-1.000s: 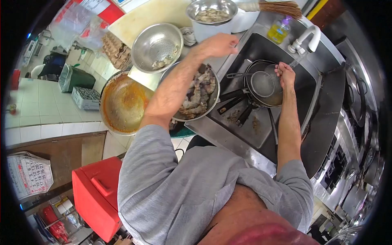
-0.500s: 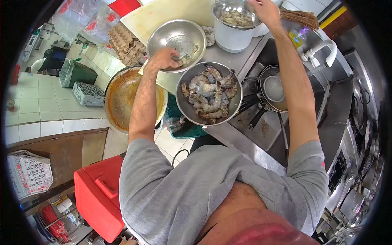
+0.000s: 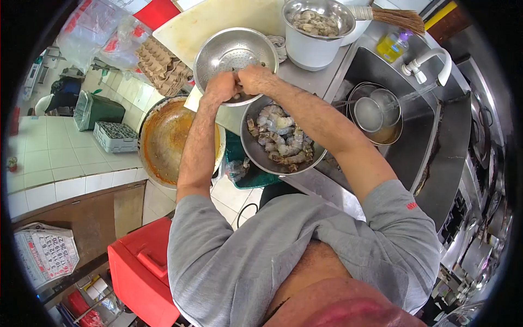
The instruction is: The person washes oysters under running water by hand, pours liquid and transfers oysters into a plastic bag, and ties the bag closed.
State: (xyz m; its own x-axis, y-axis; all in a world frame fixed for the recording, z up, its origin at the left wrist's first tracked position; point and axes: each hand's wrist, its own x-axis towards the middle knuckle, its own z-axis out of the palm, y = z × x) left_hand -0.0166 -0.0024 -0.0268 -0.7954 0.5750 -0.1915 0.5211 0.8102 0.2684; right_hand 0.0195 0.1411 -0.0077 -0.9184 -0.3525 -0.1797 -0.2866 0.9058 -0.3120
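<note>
Over the near side of a perforated metal colander (image 3: 229, 46), my left hand (image 3: 220, 88) and my right hand (image 3: 257, 80) meet at the fingertips. Both are closed on what looks like a shrimp, mostly hidden by the fingers. A few more shrimp lie beneath them in the colander. Just below my right forearm is a metal bowl (image 3: 251, 148) of large shrimp (image 3: 283, 136) with shells and tails. At the back, a metal bowl (image 3: 351, 23) holding smaller, pale peeled shrimp (image 3: 316, 23) rests on top of a white bucket (image 3: 313, 53).
The sink (image 3: 406, 144) at right holds stacked strainers and pans (image 3: 376, 111) under a running faucet (image 3: 430, 62). A cutting board (image 3: 229, 16) lies behind the colander. On the left stand a large stained pan (image 3: 169, 141) and egg cartons (image 3: 160, 62). A red box (image 3: 139, 272) is nearby.
My right hand has left the back bowl and come down to join my left hand at the colander. Water now runs from the faucet. The strainers in the sink have shifted.
</note>
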